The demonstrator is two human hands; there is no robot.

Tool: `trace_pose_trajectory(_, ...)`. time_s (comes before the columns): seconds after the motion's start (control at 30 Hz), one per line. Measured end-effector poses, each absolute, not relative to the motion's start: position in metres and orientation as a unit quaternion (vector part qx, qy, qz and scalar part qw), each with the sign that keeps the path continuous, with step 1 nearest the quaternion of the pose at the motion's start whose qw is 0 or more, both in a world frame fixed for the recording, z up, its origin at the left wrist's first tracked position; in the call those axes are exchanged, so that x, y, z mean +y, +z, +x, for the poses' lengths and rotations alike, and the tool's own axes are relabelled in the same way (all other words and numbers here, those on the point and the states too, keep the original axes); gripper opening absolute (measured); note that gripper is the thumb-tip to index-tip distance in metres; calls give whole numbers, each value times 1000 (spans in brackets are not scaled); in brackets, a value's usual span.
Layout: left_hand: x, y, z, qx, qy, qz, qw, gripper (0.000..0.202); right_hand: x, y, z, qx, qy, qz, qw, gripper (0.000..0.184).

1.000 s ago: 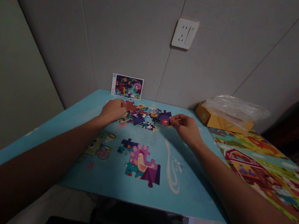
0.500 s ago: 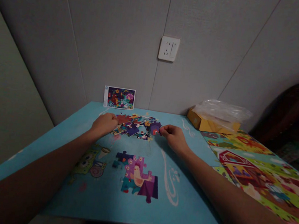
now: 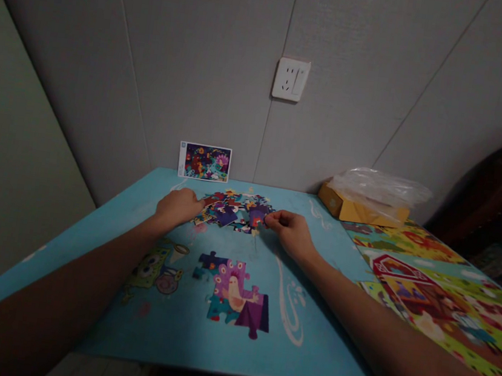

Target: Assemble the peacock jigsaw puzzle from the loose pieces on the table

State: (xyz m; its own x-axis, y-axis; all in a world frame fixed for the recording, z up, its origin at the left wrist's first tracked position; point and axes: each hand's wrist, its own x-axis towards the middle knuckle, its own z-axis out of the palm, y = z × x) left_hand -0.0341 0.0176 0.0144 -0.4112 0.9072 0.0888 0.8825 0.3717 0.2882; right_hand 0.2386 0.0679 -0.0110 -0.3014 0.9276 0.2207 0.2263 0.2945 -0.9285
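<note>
– Right hand [image 3: 289, 229]?
– Pinching the purple puzzle piece [image 3: 257, 214] by its right edge, at the right end of the loose pile [image 3: 224, 216].
– Left hand [image 3: 180, 207]?
– At the pile's left end; cannot tell whether gripping.
– Handling?
– Probably light, stiff card, tabs liable to crease. Best held by the broad body.
</note>
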Motion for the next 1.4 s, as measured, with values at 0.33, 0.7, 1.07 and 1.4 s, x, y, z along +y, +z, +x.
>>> trace_pose_trajectory(0.33,17,11,-28,778,275,565,-1,25,62,-12,231,-691,420,-396,435,34)
trace_pose_trajectory(0.7,-2,11,8,529,341,761,154,32,40,-8,220,-731,414,-338,424,24)
trace_pose_trajectory(1.07,4,10,1,616,525,560,177,28,43,-12,236,-722,390,-392,415,32)
trace_pose_trajectory(1.4,1,6,2,638,523,514,234,29,29,-11,230,-701,413,-422,400,34)
